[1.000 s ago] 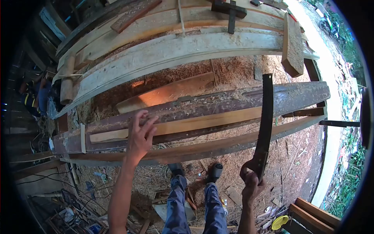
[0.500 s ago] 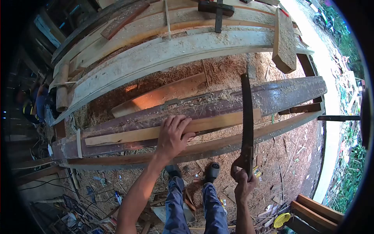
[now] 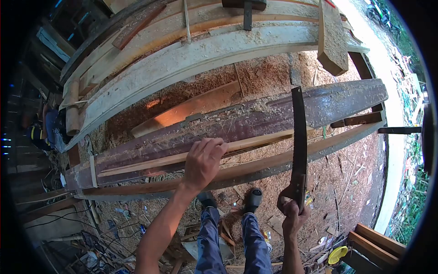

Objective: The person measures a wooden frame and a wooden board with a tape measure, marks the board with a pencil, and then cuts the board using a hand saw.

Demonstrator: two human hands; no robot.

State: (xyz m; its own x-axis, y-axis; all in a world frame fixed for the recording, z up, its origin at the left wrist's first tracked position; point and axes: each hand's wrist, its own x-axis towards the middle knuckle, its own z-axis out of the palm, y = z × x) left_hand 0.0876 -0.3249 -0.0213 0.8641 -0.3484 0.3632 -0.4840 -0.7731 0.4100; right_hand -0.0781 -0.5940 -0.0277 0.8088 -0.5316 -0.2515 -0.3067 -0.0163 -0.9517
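Observation:
My left hand is closed around a long pale wooden strip, which lies along the near edge of a dusty purple-brown plank. The strip shows a narrow edge and runs out to both sides of the hand. At the right, my right hand grips the wooden handle of a handsaw. The saw's dark blade points away from me and crosses over the strip's right part and the plank; contact between them cannot be made out.
A curved beam runs nearer to me. Beyond the plank is a pale shavings-covered board with a wooden block at its right. A person is at the far left. A yellow object and scraps litter the ground.
The strip has turned from its broad face towards its narrow edge under my left hand. The saw and my right hand have shifted slightly right. The view has moved a little.

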